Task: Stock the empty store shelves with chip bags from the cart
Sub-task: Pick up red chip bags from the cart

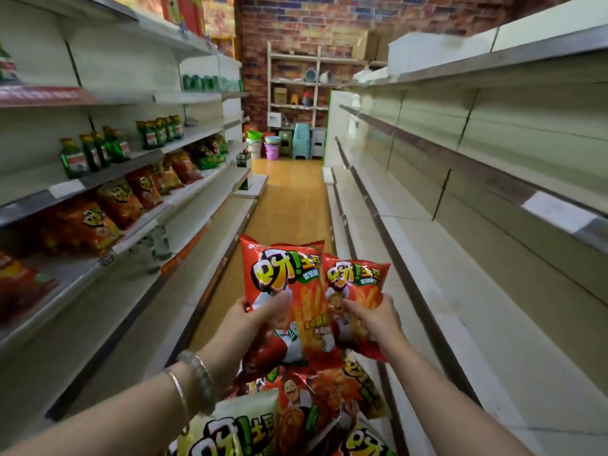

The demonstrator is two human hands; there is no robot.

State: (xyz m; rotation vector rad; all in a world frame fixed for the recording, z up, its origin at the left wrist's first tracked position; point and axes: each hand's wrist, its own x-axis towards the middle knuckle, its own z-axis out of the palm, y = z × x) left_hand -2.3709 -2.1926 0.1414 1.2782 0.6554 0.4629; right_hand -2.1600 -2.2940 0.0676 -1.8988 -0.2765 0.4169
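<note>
The left shelves (184, 205) hold red chip bags (118, 200); a wooden floor (289, 195) runs centre to a brick wall (296, 24); the right shelves (460, 232) show plain white boards. The left hand (250, 319) pinches a large red bag (286, 274) upright; the right hand (373, 315) grips a smaller red bag (360, 279) partly behind it, both above heaped bags (316, 403). Shelf edges flank the floor

This is a small grocery shop, seen down one aisle. Long tiered metal shelves (493, 324) line both sides. The left ones carry rows of red snack bags (115, 200) and green bottles (98, 153), and a white price label (556, 213) sits on a shelf edge. Stacked plastic buckets (271, 148) and stools (301, 141) stand by the far brick wall (312, 24).
</note>
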